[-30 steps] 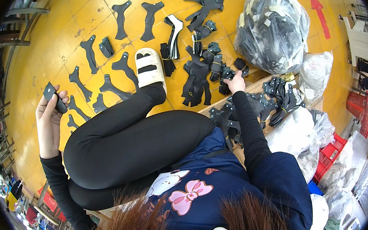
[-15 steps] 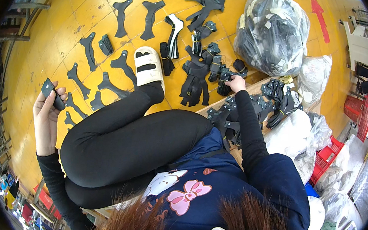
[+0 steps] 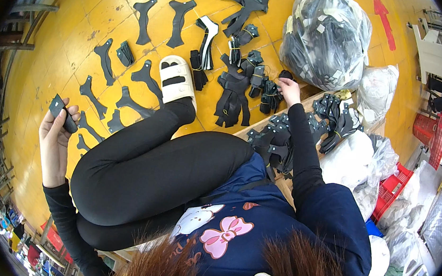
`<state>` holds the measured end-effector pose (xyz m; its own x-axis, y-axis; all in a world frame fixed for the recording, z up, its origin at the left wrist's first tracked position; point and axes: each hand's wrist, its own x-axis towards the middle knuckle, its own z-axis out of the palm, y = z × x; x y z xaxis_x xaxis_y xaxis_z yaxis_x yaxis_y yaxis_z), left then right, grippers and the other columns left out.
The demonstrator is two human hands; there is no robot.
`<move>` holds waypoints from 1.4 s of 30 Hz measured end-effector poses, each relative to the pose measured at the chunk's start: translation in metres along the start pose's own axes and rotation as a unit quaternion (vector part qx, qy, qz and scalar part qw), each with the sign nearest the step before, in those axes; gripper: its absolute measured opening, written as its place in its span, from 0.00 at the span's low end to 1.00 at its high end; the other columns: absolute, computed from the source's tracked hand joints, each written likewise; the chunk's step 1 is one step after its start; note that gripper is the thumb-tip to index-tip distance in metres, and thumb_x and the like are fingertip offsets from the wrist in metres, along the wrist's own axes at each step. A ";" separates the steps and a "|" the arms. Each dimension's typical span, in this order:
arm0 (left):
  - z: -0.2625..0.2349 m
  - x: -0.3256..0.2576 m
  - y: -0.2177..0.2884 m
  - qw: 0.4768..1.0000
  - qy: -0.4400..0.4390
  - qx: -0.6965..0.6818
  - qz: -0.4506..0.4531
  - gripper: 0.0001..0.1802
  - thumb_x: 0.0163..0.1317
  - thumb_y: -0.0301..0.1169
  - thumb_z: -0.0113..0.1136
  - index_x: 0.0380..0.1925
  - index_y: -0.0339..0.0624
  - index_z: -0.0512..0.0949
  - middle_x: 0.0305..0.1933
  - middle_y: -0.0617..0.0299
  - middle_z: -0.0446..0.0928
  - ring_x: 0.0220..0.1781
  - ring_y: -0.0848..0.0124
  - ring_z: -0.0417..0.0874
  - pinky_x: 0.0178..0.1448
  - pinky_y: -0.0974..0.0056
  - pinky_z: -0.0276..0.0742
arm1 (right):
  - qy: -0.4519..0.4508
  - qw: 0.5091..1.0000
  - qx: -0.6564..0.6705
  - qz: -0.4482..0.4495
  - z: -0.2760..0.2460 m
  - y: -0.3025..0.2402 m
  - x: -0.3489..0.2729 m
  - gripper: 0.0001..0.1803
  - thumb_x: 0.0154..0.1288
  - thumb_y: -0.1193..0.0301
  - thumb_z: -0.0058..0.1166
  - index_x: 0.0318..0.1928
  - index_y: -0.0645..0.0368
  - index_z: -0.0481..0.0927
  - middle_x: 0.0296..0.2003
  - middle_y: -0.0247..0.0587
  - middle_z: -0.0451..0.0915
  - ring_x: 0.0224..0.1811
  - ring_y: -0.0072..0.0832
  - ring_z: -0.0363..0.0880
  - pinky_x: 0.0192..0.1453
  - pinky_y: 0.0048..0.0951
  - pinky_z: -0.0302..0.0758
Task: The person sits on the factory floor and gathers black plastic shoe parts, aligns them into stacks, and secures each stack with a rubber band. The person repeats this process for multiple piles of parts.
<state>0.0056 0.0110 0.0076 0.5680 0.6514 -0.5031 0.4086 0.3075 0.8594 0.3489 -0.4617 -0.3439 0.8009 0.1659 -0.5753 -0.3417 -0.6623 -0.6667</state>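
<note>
— Holding what, with the left hand (image 3: 57, 132)?
— Gripping a flat black piece with a squared end and a small pale mark (image 3: 65, 116), pinched between thumb and curled fingers. Held over the yellow tiled floor (image 3: 99, 17), just left of the black-clad legs (image 3: 159, 172).
— And with the right hand (image 3: 289, 92)?
— Reaching to the right edge of a bundle of black strips tied with thin yellow bands (image 3: 270, 99), with thumb and fingers drawn nearly together. Impossible to tell whether touching the bundle or grasping anything.
— Hemmed in by what, there?
— On the left, by more tied black bundles (image 3: 233, 94). Above, by a large clear plastic bag stuffed with black pieces (image 3: 326, 39). Near the forearm, by a pale wooden board (image 3: 310, 98), slanting past the wrist and heaped with black pieces.
— And placed more freely on the left?
— Yes, with yellow floor between the fingers and the dark furniture (image 3: 18, 45) at the far left rim. To the right, near Y-shaped black pieces (image 3: 95, 98) laid singly; farther over, a cream two-strap sandal (image 3: 178, 87).
</note>
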 end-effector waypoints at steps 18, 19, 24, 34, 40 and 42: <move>-0.006 0.005 0.000 0.999 -0.011 -0.051 -0.012 0.18 0.71 0.29 0.51 0.56 0.31 0.71 0.44 0.56 0.81 0.44 0.72 0.82 0.53 0.69 0.77 | -0.137 0.975 -0.175 0.008 0.056 0.097 0.043 0.18 0.54 0.57 0.62 0.32 0.60 0.84 0.29 0.49 0.84 0.33 0.40 0.85 0.40 0.39 0.81; -0.007 0.000 -0.002 0.999 0.000 -0.051 -0.013 0.18 0.71 0.29 0.51 0.56 0.31 0.71 0.44 0.56 0.81 0.43 0.72 0.82 0.53 0.69 0.77 | -0.087 0.989 -0.112 0.029 0.074 0.086 0.029 0.18 0.58 0.61 0.60 0.29 0.69 0.81 0.26 0.52 0.83 0.28 0.40 0.85 0.34 0.37 0.82; 0.000 -0.006 0.001 0.999 -0.006 -0.037 -0.028 0.17 0.71 0.29 0.51 0.56 0.31 0.71 0.43 0.56 0.82 0.42 0.73 0.83 0.52 0.70 0.77 | 0.009 0.994 -0.005 0.110 0.100 0.028 -0.026 0.18 0.63 0.69 0.56 0.25 0.77 0.79 0.21 0.57 0.82 0.20 0.38 0.84 0.22 0.31 0.82; -0.006 -0.005 0.002 0.999 -0.002 -0.037 -0.013 0.18 0.71 0.30 0.51 0.56 0.32 0.71 0.44 0.56 0.82 0.42 0.72 0.83 0.53 0.70 0.77 | 0.032 0.995 0.088 -0.019 0.092 -0.052 -0.023 0.18 0.67 0.72 0.51 0.55 0.67 0.76 0.23 0.41 0.81 0.19 0.24 0.78 0.23 0.24 0.76; -0.002 -0.005 0.003 0.999 -0.008 -0.038 -0.019 0.18 0.71 0.29 0.52 0.56 0.32 0.72 0.43 0.56 0.82 0.42 0.73 0.83 0.52 0.70 0.78 | -0.069 0.993 0.095 -0.023 0.135 -0.091 0.001 0.39 0.65 0.70 0.53 0.74 0.52 0.52 0.22 0.44 0.81 0.20 0.29 0.80 0.26 0.30 0.77; -0.003 -0.004 0.003 0.999 -0.004 -0.038 -0.022 0.18 0.70 0.29 0.52 0.56 0.32 0.72 0.43 0.56 0.82 0.42 0.73 0.83 0.52 0.70 0.78 | -0.130 0.991 0.023 -0.002 0.149 -0.095 0.002 0.44 0.65 0.71 0.51 0.76 0.47 0.41 0.21 0.44 0.81 0.16 0.28 0.79 0.21 0.28 0.76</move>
<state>0.0024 0.0112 0.0127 0.5573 0.6304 -0.5404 0.3773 0.3875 0.8411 0.3099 -0.2890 -0.3525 0.6498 0.3556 -0.6718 -0.3653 -0.6289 -0.6863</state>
